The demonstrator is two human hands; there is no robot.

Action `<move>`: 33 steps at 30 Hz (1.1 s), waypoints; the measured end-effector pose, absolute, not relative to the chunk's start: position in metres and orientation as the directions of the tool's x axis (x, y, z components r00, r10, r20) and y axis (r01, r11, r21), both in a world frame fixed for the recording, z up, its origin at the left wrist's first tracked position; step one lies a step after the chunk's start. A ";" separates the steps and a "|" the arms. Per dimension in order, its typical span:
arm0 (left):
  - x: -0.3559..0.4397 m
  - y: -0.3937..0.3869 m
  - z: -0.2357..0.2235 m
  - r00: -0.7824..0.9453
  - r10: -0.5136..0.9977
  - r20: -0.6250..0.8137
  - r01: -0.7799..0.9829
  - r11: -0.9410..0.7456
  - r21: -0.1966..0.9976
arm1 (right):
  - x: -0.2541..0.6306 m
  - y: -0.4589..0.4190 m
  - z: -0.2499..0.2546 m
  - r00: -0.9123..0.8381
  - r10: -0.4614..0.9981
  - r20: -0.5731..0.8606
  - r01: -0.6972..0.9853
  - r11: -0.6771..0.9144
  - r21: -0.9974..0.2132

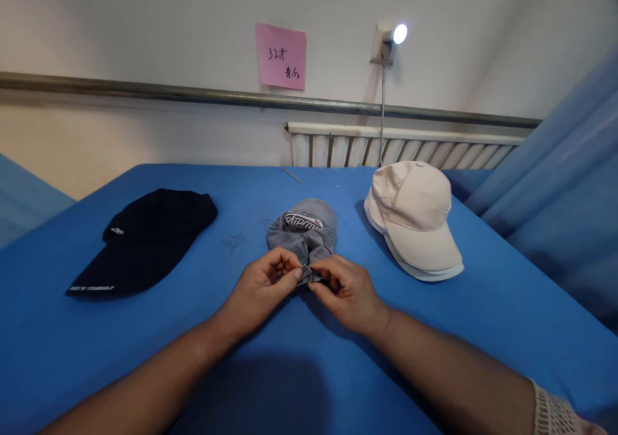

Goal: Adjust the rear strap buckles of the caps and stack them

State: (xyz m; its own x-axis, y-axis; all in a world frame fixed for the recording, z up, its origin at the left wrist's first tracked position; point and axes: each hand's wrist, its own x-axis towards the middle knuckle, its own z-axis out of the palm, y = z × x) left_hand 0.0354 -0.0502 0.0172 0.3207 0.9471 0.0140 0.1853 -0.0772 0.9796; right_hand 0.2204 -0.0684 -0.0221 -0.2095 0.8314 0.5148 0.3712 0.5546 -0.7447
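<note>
A grey baseball cap point(322, 213) with raised white lettering lies in the middle of the blue surface, its strap end toward me. My left hand point(265, 284) pinches one side of the back strap point(305, 274) between thumb and forefinger. Close beside it, my right hand point(350, 293) pinches the other side, at what looks like a small buckle. The fingertips partly cover the strap, so its fastening cannot be made out clearly. To the left rests a black cap point(154, 242), and to the right a beige cap point(415, 203) sits on top of other pale caps.
The blue-covered table point(241, 370) reaches back to a white radiator point(338, 145). A thin stick point(292, 175) lies near its far edge. On the wall are a metal rail point(193, 94), a pink note point(281, 56) and a lit plug-in lamp point(399, 34). A blue curtain point(555, 165) hangs at right.
</note>
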 end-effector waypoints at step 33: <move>0.041 -0.054 0.019 0.220 0.975 -0.021 0.245 -0.034 0.969 | 0.219 -0.074 -0.020 -0.280 0.820 0.499 0.509 0.568 -0.647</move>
